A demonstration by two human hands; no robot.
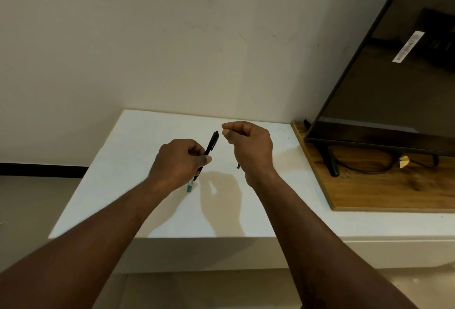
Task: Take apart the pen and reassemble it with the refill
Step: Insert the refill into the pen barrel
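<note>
Pen (212, 143), slim, black and glossy with a clicker at its far end, is pinched in the left hand (177, 162) and tilted above the table (138, 180). Right hand (248, 147) is curled just beside the clicker; whether it holds anything cannot be told. Teal-tipped refill (189, 186) lies flat under the left hand. Table is smooth, matt white, against a scuffed cream wall (172, 37). Television (394, 87) stands on a wood-grain board (384, 190) to the right.

L hand (181, 161) gripping, R hand (248, 144) pinched shut
</note>
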